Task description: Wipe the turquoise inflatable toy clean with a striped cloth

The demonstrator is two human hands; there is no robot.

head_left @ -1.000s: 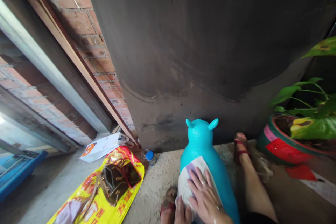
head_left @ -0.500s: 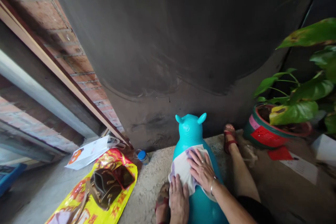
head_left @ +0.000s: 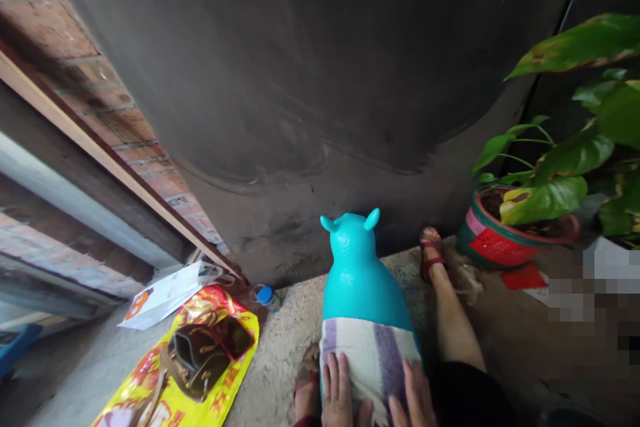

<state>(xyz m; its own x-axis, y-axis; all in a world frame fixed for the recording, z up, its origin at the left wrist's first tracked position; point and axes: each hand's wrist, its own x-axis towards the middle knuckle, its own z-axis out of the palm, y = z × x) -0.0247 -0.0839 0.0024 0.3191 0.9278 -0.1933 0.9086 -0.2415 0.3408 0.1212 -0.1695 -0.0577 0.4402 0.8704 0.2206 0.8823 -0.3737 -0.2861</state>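
Observation:
A turquoise inflatable animal toy (head_left: 355, 280) with two small ears stands between my feet, its head toward the dark wall. Across its back lies a white cloth (head_left: 357, 340) with purple stripes. My left hand (head_left: 341, 390) rests on the left part of the cloth, fingers stretched out. On the cloth's right side my right hand (head_left: 413, 397) lies with its fingers spread. Both hands are cut off by the bottom edge of the view, and neither grips the cloth.
A potted plant (head_left: 500, 230) stands at the right. On the left, a yellow plastic bag (head_left: 227, 393) lies under a brown handbag (head_left: 195, 360) and a phone (head_left: 234, 337). Near them are a blue-capped jar (head_left: 267, 297) and a white paper bag (head_left: 160, 297). A dark panel (head_left: 300, 80) rises ahead.
Both hands and the cloth have moved back down the toy's back toward me. The cloth now lies straighter across it, with more of the toy's neck uncovered. The view has shifted slightly.

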